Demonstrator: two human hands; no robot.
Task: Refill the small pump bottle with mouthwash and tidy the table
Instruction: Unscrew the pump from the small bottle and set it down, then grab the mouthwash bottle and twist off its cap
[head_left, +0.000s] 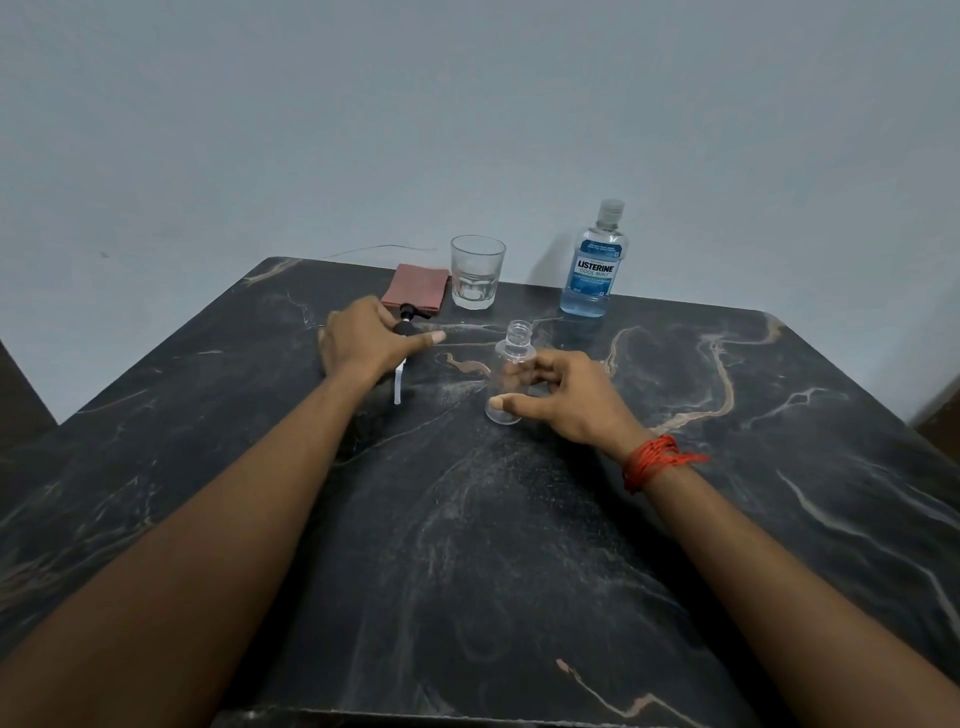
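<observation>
Head view: right hand (574, 402) round small pump bottle (511, 358)

A clear glass tumbler (477, 273) stands just beside a folded reddish cloth (415, 288).

Mouthwash bottle (593, 270) label: "LISTERINE COOL MINT".

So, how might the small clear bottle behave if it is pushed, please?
The small clear bottle looks empty, so it is probably light. Tall, narrow and uncapped, it may tip easily. Its smooth wall could slip when gripped.
</observation>
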